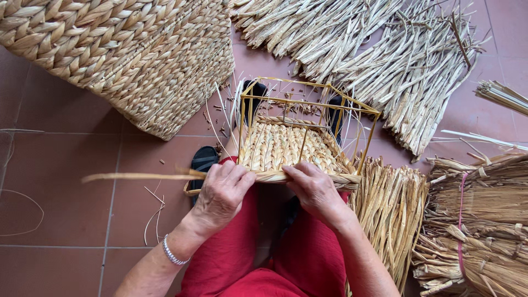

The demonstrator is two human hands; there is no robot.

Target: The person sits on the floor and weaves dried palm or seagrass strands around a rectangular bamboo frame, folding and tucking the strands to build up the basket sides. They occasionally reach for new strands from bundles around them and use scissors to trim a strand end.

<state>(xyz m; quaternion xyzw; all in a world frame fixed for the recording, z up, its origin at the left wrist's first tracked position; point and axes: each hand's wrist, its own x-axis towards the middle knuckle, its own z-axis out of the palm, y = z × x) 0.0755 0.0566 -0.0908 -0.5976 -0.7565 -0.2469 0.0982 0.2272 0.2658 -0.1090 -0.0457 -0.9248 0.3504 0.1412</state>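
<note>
Straw-coloured fibre everywhere in my head view. Far left at 9 o'clock: thin loose strands [22, 214] on the tiled floor [60, 165]. At 11 o'clock a big finished woven basket [132, 49]. Moving right, one long flat straw strand [137, 177] runs leftward out of my left hand [223, 192], which is clenched around its inner end against the near rim of the small basket [286, 146]. That basket sits dead centre, just above my knees, on a yellow wire frame [308, 91]; base woven, side walls mostly bare wire. My right hand [316, 190] is closed too, fingers pinching the braided rim [335, 179] at the frame's near edge.

Step, as I judge it: weaving the bottom row of the near wall. Next move likely calls for keeping the strand taut, threading it round the next upright, pressing it down tight.

At 3 to 5 o'clock: bundled dried stalks [473, 220], one tied with a pink band [461, 212]. At 1 o'clock, a loose straw pile [385, 49].
</note>
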